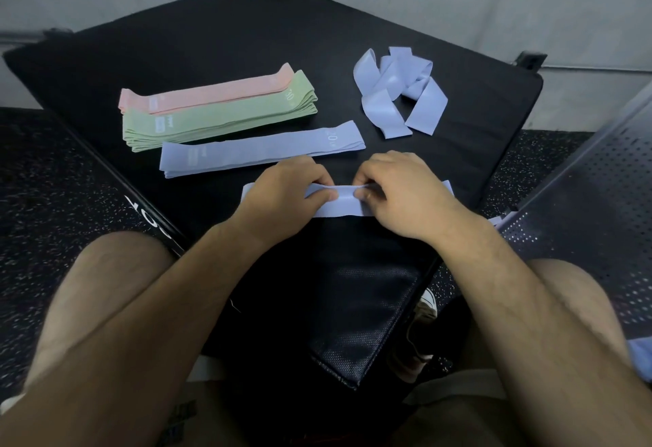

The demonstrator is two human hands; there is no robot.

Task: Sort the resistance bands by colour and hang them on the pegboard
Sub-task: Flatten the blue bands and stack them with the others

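A lavender band [347,205] lies flat on the black mat [229,41] right in front of me. My left hand [285,196] and my right hand [402,192] both pinch it near its middle, thumbs on top. Behind it lies a flat stack of lavender bands [261,154]. Further back sit a stack of green bands [218,117] and a stack of pink bands [211,94]. A loose tangle of lavender bands [398,92] lies at the back right.
A grey perforated panel [582,221] leans at the right, with a bit of lavender band [638,358] by its lower edge. A black bag [356,309] lies between my knees. Speckled floor [53,171] surrounds the mat; a concrete wall stands behind.
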